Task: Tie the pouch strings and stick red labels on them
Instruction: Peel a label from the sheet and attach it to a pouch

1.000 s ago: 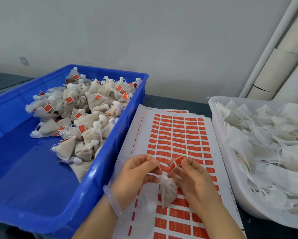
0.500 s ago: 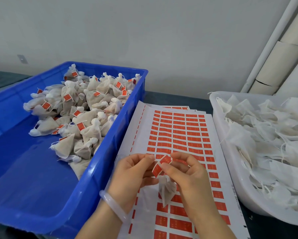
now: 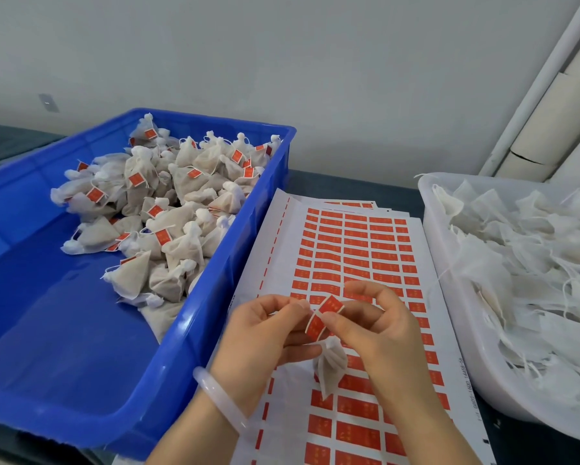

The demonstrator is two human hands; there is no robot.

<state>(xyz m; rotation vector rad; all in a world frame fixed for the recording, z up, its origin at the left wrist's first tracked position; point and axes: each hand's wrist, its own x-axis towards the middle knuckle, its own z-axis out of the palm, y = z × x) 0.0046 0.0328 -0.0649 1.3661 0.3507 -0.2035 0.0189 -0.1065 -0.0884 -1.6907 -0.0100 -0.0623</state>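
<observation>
**HEAD VIEW: LABEL HELD AT POUCH NECK**

1. Both hands work low in the frame, at 6 o'clock, above a white backing sheet of red rectangular stickers (image 3: pixel 349 250) that lies flat on the dark table (image 3: pixel 349 186).
2. The left hand (image 3: pixel 265 333), with a pale translucent bangle (image 3: pixel 214 394) on its wrist, has its fingers curled; thumb and forefinger pinch the left edge of a red rectangular paper label (image 3: pixel 325 317).
3. The right hand (image 3: pixel 379 333) pinches the same label from its 3 o'clock side. The label is bent across its middle.
4. A small off-white mesh pouch (image 3: pixel 330 367) hangs just below the label, at its 6 o'clock, between the two hands. Its string is too thin to make out.
5. At 9 o'clock of the sheet stands a blue plastic crate (image 3: pixel 214 297) that holds a heap of tied, labelled pouches (image 3: pixel 167 209).
6. At 3 o'clock stands a white plastic tub (image 3: pixel 449 313) filled with flat unlabelled white pouches (image 3: pixel 516 256).
</observation>
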